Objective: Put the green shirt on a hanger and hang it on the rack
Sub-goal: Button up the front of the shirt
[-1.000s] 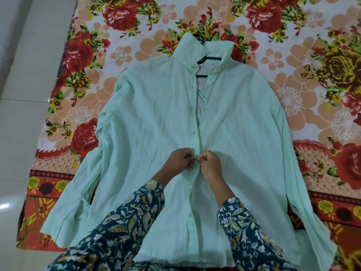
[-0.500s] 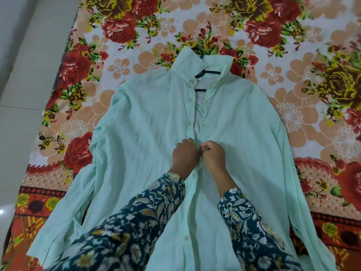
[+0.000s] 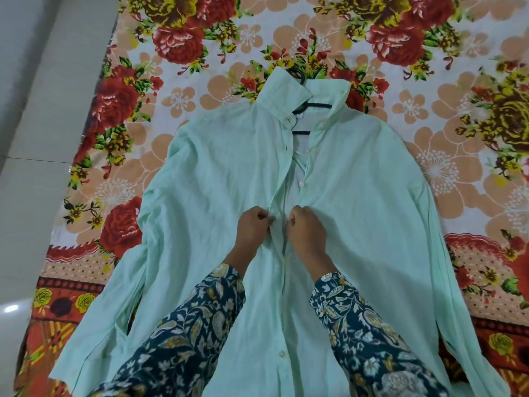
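floral bedsheet (image 3: 429, 173), pale tiled floor (image 3: 34, 173)

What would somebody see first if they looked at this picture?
A pale green shirt lies spread flat in the middle, on a bright bedsheet with red and yellow flowers. At its front opening, the left hand and right hand each pinch an edge. A dark hanger peeks from its neck at the top.
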